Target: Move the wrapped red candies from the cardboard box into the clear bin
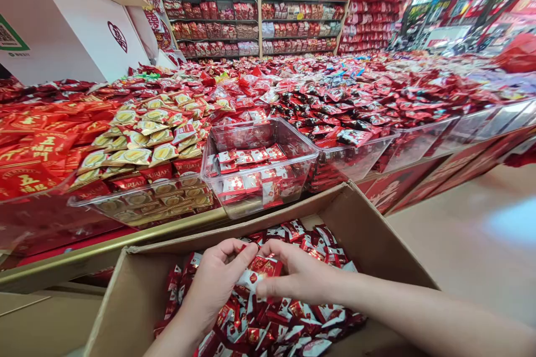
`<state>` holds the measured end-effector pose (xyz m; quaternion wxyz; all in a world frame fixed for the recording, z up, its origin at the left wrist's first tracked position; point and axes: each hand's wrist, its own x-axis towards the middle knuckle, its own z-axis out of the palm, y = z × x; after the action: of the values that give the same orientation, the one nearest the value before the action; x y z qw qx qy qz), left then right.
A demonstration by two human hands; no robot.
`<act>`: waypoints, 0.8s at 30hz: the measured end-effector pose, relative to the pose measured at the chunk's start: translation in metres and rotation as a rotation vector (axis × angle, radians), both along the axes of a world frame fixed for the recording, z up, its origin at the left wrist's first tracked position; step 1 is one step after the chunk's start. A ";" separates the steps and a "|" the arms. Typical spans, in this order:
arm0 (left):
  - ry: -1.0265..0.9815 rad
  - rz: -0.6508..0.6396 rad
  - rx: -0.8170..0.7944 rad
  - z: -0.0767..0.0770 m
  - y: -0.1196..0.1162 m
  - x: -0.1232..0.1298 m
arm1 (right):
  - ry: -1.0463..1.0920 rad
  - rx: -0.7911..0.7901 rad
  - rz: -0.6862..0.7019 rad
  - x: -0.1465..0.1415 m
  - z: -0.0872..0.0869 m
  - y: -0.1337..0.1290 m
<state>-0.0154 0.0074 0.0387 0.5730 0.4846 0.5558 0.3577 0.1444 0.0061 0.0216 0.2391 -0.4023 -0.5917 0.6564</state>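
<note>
Both hands are over an open cardboard box [372, 234] filled with small red and white wrapped packets [268, 334]. My left hand [221, 273] has its thumb and fingers closed on the upper left edge of a red and white packet [266, 266]. From the right, my right hand [288, 270] closes its fingers and thumb around the same packet's right side; more packets may be hidden beneath it. Just behind the box stands a clear plastic bin [293, 178], with similar packets [251, 159] laid in rows inside.
Gold durian packets [146, 134] and large red packets [37, 150] fill bins at the left. Dark red packets [335, 111] are heaped at the right. Behind are shelves [262, 11] with bottles and boxes, and a white carton [84, 17] at upper left.
</note>
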 end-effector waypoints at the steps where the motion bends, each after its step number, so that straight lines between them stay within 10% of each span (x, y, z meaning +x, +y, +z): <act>1: 0.002 0.020 0.013 -0.001 0.000 0.000 | 0.003 0.000 -0.015 0.000 -0.001 0.000; 10: 0.297 0.070 0.331 -0.002 0.002 -0.006 | 0.161 -0.079 0.087 0.002 -0.008 0.006; 24: 0.123 0.107 0.336 0.011 -0.009 -0.004 | 0.212 0.041 -0.067 0.003 0.016 0.001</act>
<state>-0.0195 -0.0019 0.0498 0.4290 0.5643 0.5471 0.4452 0.1471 0.0068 0.0371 0.3304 -0.3450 -0.5628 0.6746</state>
